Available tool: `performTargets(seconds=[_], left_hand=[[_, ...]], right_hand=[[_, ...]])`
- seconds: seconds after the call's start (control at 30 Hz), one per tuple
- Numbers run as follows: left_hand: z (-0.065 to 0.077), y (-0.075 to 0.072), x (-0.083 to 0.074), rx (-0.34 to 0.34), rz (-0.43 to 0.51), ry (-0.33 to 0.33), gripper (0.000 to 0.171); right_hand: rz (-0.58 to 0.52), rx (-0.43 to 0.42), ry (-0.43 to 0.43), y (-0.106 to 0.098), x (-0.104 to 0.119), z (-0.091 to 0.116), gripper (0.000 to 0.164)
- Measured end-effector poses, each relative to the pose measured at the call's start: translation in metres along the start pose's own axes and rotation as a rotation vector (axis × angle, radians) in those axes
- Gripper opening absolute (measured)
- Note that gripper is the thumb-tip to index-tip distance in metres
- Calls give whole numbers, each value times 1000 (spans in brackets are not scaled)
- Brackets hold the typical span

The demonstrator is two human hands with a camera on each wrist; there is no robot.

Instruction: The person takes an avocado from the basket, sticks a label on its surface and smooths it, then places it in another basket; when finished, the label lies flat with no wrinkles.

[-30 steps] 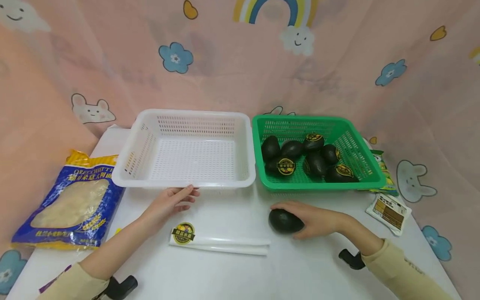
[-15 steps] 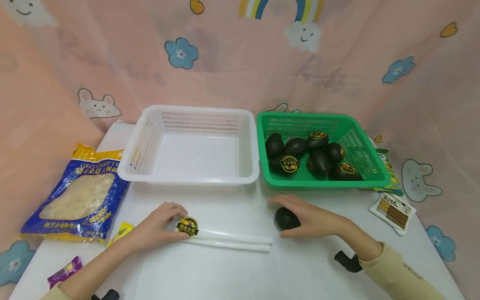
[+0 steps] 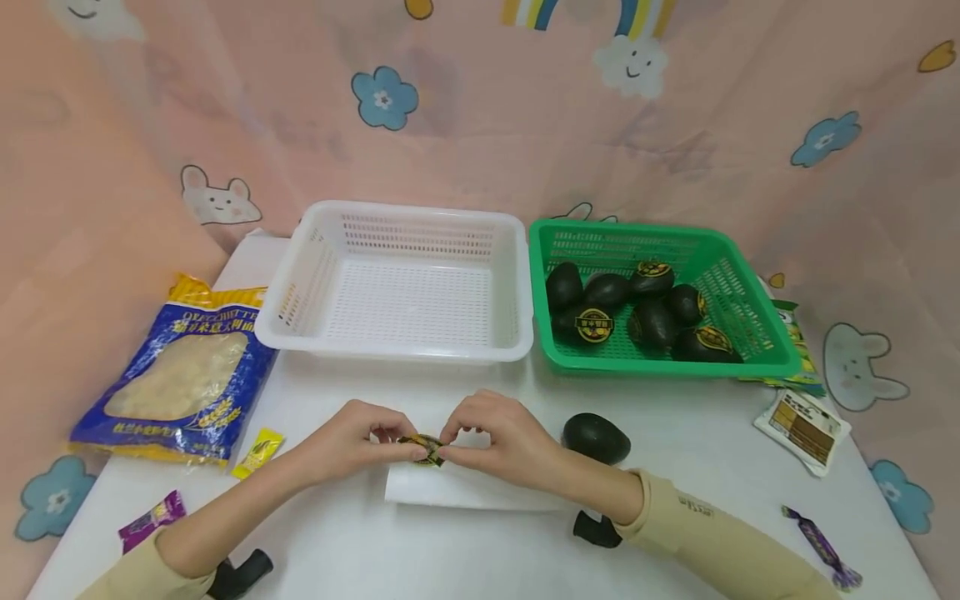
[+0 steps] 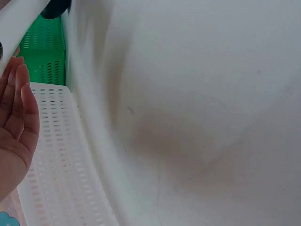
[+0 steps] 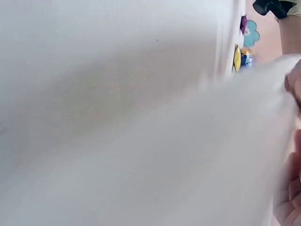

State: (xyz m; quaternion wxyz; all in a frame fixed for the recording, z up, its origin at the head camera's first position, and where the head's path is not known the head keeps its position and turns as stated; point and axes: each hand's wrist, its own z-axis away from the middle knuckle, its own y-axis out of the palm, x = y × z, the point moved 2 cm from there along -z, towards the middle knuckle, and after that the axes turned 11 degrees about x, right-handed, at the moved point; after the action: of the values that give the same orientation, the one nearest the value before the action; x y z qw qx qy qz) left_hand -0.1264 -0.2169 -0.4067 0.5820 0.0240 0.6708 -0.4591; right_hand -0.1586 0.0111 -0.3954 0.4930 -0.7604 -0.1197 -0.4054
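Note:
A round black-and-gold sticker (image 3: 422, 448) lies at the left end of a white sticker backing sheet (image 3: 480, 490). My left hand (image 3: 375, 433) pinches the sticker end from the left, and my right hand (image 3: 506, 437) pinches it from the right, fingertips nearly meeting. The sheet hangs lifted and tilted, blurred and large in the right wrist view. Just right of my right hand, a dark avocado (image 3: 596, 438) without a visible sticker sits on the table. Several avocados (image 3: 652, 325), some with similar stickers, lie in the green basket (image 3: 667, 364).
A white basket (image 3: 390, 344) stands left of the green one. A blue pasta bag (image 3: 180, 375) lies at far left, near yellow (image 3: 258, 452) and purple (image 3: 152, 518) wrapped sweets. On the right are a white-and-brown packet (image 3: 802, 429) and a twisted purple sweet (image 3: 821, 546).
My right hand has let go of the avocado and moved left to the sticker. From the white basket's rim, my left hand has come down to the sheet, now raised and unfolded.

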Motion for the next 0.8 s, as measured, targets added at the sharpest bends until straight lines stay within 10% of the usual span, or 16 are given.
performTargets(seconds=[0.17,0.3,0.5,0.8], left_hand=[[9,0,2,75,-280,-41,20],[13,-6,-6,211,-429,-25,57],[-53,5,-59,211,-99,146,26],[-133,45,-79,222,79,23,27]], right_hand=[[-402,10,235,-23,-9,17,9],[-381,75,358,-57,-16,45,10],[-176,169,370,-90,-13,88,10],[-71,166,370,-103,-21,127,5]])
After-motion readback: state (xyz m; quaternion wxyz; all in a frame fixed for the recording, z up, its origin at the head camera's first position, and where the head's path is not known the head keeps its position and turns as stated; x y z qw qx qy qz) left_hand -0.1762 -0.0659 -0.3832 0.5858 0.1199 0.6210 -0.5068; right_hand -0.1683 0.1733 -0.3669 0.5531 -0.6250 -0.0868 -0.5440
